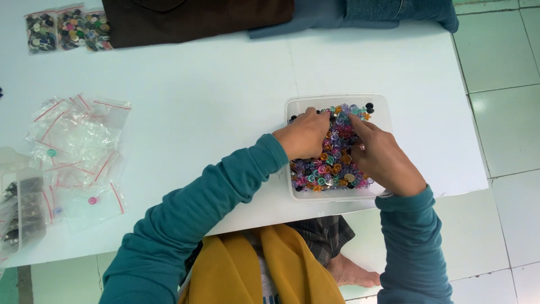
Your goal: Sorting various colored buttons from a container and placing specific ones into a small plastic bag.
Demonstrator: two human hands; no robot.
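Under both hands: clear tub (382,104) of coloured buttons (332,166) on white tabletop (225,84).
Left hand (306,135) and right hand (382,157) dig in, fingers curled; grip can't tell. Buttons likely light, hard, slippery, pinch by edges. Empty zip bags (79,146) far left.

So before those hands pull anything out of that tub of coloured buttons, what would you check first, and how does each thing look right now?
1. Clear tub fully on the white table: ok, though it sits close to the near edge.
2. Both hands inside the tub: ok; left hand and right hand rest on the coloured buttons.
3. A button pinched in the fingers: cannot tell, the fingertips are buried.
4. Empty zip bags within reach: ok, piled to the left.
5. Filled button bags kept apart: ok, at the far left corner.
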